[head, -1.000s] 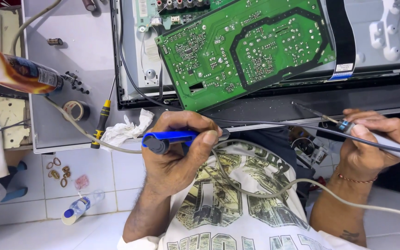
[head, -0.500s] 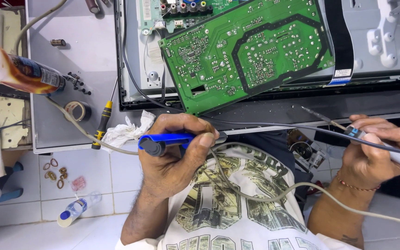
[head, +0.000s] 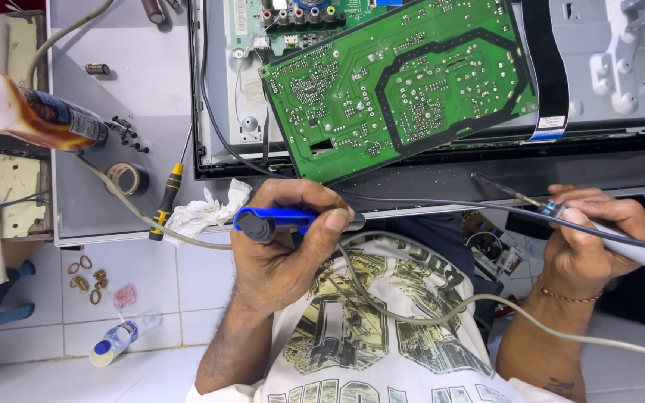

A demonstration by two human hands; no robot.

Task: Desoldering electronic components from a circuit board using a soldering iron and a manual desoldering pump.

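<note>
My left hand (head: pixel 285 250) grips a blue-handled tool (head: pixel 274 221) held level, just below the near edge of a green circuit board (head: pixel 412 82). My right hand (head: pixel 599 235) holds a grey-handled soldering iron (head: pixel 636 254). Its thin metal tip (head: pixel 490 183) points left over the dark frame edge beneath the board. A dark cable (head: pixel 449 205) runs between the two hands, and a grey cord (head: pixel 412 313) loops over my printed shirt. The board lies tilted on an opened flat-screen chassis (head: pixel 606 75).
On the grey panel at left lie a yellow-and-black screwdriver (head: pixel 167 200), a tape roll (head: pixel 127 177), crumpled tissue (head: pixel 207 211) and an amber bottle (head: pixel 31 116). A small plastic bottle (head: pixel 117 339) and several metal rings (head: pixel 87 276) lie on the tiled floor.
Both hands keep their grips and stay almost in place. The right hand has dipped slightly, and the view has drifted a little.
</note>
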